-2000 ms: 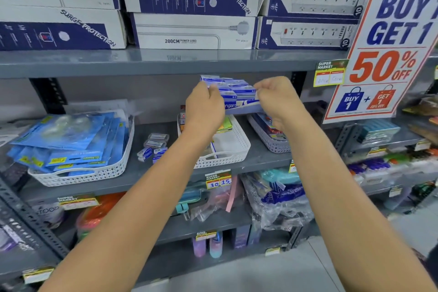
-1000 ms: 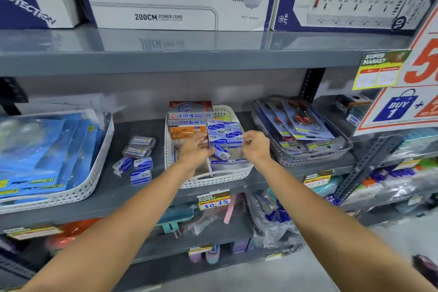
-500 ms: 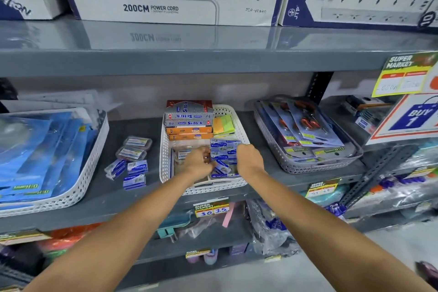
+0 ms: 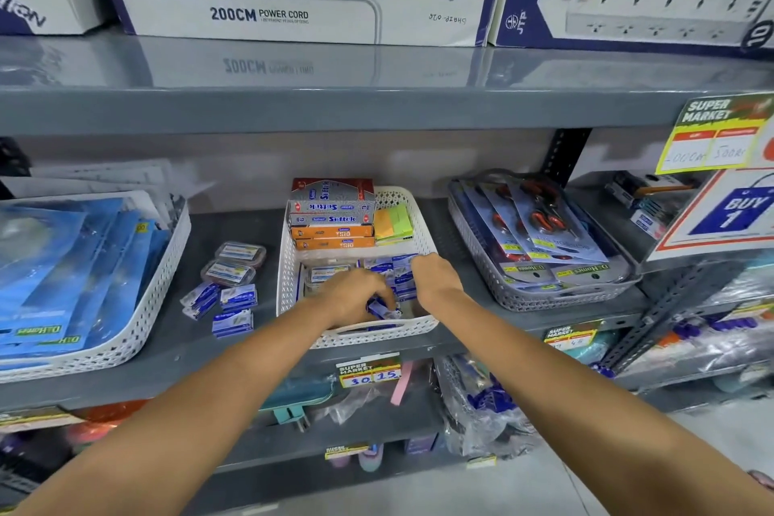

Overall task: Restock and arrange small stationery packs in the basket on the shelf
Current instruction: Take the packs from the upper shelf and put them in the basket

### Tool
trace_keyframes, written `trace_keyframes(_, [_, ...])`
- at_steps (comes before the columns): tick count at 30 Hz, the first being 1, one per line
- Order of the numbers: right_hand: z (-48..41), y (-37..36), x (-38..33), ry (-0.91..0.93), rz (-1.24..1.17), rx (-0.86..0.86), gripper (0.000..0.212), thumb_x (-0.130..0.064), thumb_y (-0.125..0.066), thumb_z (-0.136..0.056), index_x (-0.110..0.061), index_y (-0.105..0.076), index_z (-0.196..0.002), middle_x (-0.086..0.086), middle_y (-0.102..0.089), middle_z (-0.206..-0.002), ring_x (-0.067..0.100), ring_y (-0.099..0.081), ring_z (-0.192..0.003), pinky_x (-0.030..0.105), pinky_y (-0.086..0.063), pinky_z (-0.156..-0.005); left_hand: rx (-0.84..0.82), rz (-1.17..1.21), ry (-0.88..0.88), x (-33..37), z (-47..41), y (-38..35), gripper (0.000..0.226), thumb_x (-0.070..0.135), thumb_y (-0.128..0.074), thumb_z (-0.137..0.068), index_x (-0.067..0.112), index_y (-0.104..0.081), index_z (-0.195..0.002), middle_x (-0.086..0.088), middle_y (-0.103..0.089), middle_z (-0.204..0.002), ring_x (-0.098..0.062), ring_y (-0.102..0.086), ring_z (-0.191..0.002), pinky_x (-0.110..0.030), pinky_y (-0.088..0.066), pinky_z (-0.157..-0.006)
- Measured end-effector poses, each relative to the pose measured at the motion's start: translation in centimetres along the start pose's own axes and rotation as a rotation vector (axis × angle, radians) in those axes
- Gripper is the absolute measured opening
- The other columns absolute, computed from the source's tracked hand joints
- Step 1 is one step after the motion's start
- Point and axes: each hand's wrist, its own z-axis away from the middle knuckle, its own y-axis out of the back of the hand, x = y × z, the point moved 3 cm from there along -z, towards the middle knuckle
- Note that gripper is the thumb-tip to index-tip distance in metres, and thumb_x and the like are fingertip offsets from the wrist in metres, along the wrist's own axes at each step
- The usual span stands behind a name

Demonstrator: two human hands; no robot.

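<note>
White perforated plastic forms the basket at the middle of the grey shelf, and both hands are down inside its near half. The left hand curls over a small blue-and-white pack at the basket's 6 o'clock; whether the fingers truly pinch it or only nudge it I cannot tell. The right hand rests bent over a row of similar blue packs towards 3 o'clock, its grip hidden. At 12 o'clock stacked Softek boxes and sticky notes already sit tidy. Judging by this, stocking is well under way but unfinished: several loose packs lie on the shelf at the basket's 9 o'clock, outside it.
</note>
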Motion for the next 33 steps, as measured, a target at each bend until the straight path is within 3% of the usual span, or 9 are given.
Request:
trace_keyframes(8, [-0.2, -0.7, 0.0, 0.055, 0.045, -0.026, 0.036, 0.010, -0.057, -0.084, 0.001, -0.057, -0.118, 0.020, -0.058, -0.122, 0.033, -0.060, -0.111, 0.035, -0.051, -0.088, 0.023, -0.353, 0.060, 0.5, -1.0, -0.3, 0.016, 0.028, -0.059, -0.088, 0.021, -0.069, -0.098, -0.002, -0.070, -0.101, -0.026, -0.066, -0.092, -0.031, -0.048, -0.072])
trace_keyframes(17, [-0.9, -1.0, -0.7, 0.108, 0.143, -0.058, 0.040, 0.014, -0.051, -0.086, 0.002, -0.054, -0.123, 0.021, -0.058, -0.127, 0.035, -0.059, -0.115, 0.038, -0.050, -0.091, 0.016, -0.438, 0.057, 0.4, -1.7, -0.9, 0.013, 0.003, -0.054, -0.081, 0.015, -0.056, -0.084, -0.009, -0.068, -0.097, -0.032, -0.065, -0.087, -0.034, -0.040, -0.061])
trace_keyframes(20, [-1.2, -0.7, -0.4, 0.113, 0.129, -0.085, 0.038, 0.011, -0.051, -0.087, 0.000, -0.054, -0.123, 0.021, -0.056, -0.127, 0.035, -0.058, -0.116, 0.038, -0.050, -0.090, 0.062, -0.322, 0.049, -0.4, -1.9, -1.2, 0.005, 0.014, -0.061, -0.081, 0.015, -0.058, -0.085, -0.007, -0.069, -0.094, -0.030, -0.065, -0.084, -0.033, -0.043, -0.062])
trace_keyframes(23, [-1.6, 0.4, 0.4, 0.128, 0.083, -0.114, 0.028, 0.005, -0.059, -0.084, 0.001, -0.061, -0.111, 0.020, -0.062, -0.116, 0.034, -0.063, -0.104, 0.033, -0.049, -0.076, 0.184, 0.004, 0.103, -2.6, -1.4, -1.0, 0.026, 0.040, -0.071, -0.079, 0.020, -0.065, -0.094, 0.001, -0.070, -0.090, -0.016, -0.063, -0.078, -0.029, -0.051, -0.066])
trace_keyframes(25, [-2.2, 1.9, 0.8, 0.151, 0.054, -0.065, 0.021, 0.002, -0.064, -0.081, 0.001, -0.064, -0.102, 0.021, -0.065, -0.107, 0.035, -0.066, -0.095, 0.033, -0.047, -0.069, 0.258, 0.199, 0.190, -4.7, -1.0, -0.6, 0.030, 0.041, -0.067, -0.084, 0.019, -0.065, -0.103, 0.001, -0.070, -0.097, -0.012, -0.063, -0.083, -0.033, -0.055, -0.078])
trace_keyframes(27, [-3.3, 3.0, 1.1, 0.182, 0.038, -0.018, 0.024, 0.003, -0.060, -0.082, -0.002, -0.063, -0.105, 0.020, -0.064, -0.106, 0.035, -0.065, -0.091, 0.032, -0.045, -0.067, 0.310, 0.195, 0.299, -6.7, -1.2, -0.1, 0.026, 0.032, -0.058, -0.091, 0.020, -0.061, -0.114, -0.001, -0.067, -0.112, -0.017, -0.064, -0.094, -0.038, -0.052, -0.090])
trace_keyframes(30, [-5.3, 3.0, 1.3, 0.239, 0.060, -0.063, 0.038, 0.003, -0.055, -0.083, -0.009, -0.058, -0.120, 0.017, -0.062, -0.116, 0.035, -0.062, -0.103, 0.039, -0.048, -0.088, 0.270, 0.131, 0.411, -8.0, -2.3, 0.4, 0.036, 0.025, -0.048, -0.096, 0.025, -0.050, -0.131, -0.005, -0.058, -0.129, -0.025, -0.059, -0.111, -0.045, -0.047, -0.099])
trace_keyframes(32, [-6.4, 2.1, 1.6, 0.254, 0.117, -0.141, 0.042, 0.003, -0.051, -0.085, -0.010, -0.055, -0.124, 0.017, -0.060, -0.122, 0.035, -0.055, -0.116, 0.051, -0.027, -0.113, 0.172, 0.089, 0.399, -7.8, -3.3, 0.3, 0.042, 0.024, -0.043, -0.097, 0.029, -0.043, -0.138, -0.007, -0.059, -0.129, -0.026, -0.055, -0.116, -0.049, -0.042, -0.103])
trace_keyframes(33, [-6.8, 1.4, 1.8, 0.253, 0.141, -0.183, 0.042, 0.002, -0.049, -0.086, -0.010, -0.054, -0.126, 0.017, -0.059, -0.124, 0.035, -0.052, -0.121, 0.055, -0.015, -0.117, 0.130, 0.084, 0.380, -7.6, -3.6, 0.1, 0.044, 0.020, -0.042, -0.096, 0.030, -0.042, -0.139, -0.008, -0.060, -0.129, -0.026, -0.055, -0.118, -0.050, -0.040, -0.105])
